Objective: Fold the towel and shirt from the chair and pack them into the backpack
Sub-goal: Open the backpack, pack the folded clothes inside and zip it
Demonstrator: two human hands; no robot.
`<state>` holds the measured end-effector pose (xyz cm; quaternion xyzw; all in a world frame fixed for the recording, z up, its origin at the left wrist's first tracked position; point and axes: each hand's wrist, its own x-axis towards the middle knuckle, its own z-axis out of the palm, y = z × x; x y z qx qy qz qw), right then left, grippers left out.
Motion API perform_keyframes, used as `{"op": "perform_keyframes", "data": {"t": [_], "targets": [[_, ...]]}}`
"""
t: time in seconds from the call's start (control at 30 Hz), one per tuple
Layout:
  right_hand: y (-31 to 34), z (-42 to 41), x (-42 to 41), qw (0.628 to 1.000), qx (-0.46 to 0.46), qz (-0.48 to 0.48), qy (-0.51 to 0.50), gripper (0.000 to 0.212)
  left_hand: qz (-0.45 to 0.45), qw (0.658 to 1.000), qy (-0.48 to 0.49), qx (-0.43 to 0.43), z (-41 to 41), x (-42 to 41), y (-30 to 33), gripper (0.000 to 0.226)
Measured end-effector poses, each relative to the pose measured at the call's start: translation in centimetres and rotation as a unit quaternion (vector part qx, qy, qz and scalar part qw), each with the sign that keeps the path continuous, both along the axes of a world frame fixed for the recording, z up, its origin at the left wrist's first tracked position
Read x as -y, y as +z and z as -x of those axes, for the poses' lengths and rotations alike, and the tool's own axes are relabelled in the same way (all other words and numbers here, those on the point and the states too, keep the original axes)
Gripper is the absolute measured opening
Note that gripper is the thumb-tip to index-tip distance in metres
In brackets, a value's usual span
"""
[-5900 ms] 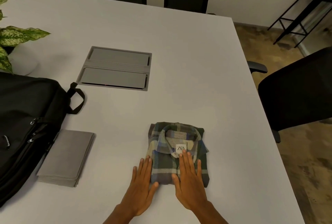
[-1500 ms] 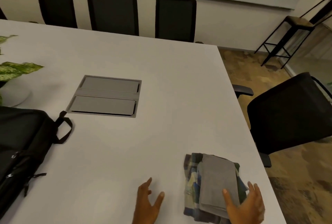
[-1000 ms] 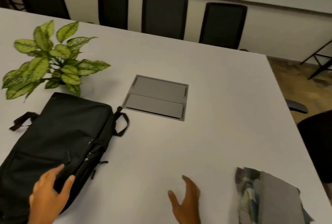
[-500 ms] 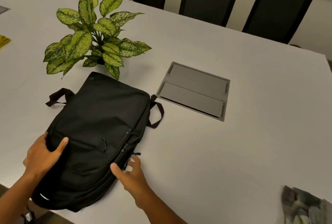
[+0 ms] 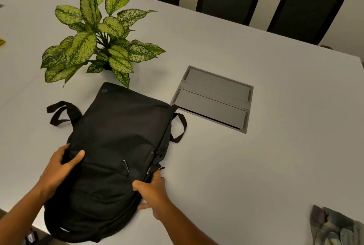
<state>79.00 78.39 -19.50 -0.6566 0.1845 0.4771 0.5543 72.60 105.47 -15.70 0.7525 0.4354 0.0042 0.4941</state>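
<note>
Head view: my left hand (image 5: 59, 168) grips the black backpack (image 5: 116, 146) at its left edge, thumb on top. My right hand (image 5: 152, 191) pinches at the zipper (image 5: 152, 168) on its right side. Well right of that grip lies the folded shirt (image 5: 334, 227).

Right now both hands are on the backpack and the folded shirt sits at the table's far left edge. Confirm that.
Not quite. Both hands, left and right, are on the backpack, but the head view shows the folded shirt at the table's near right corner.
</note>
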Motion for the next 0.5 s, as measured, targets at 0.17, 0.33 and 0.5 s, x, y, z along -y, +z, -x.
{"op": "perform_keyframes", "data": {"t": [0.17, 0.33, 0.5], "targets": [[-0.3, -0.9, 6.5, 1.0, -0.012, 0.016, 0.0, 0.086, 0.016, 0.999, -0.033, 0.004, 0.3, 5.5, -0.7, 0.069], [0.2, -1.4, 14.5, 0.999, -0.005, 0.031, -0.017, 0.071, 0.009, 0.999, -0.039, -0.032, 0.6, 10.9, -4.7, 0.09], [1.0, -1.6, 23.2, 0.998, 0.02, 0.044, -0.036, 0.05, -0.004, 0.997, -0.052, -0.048, 0.6, 18.9, -6.2, 0.098]]}}
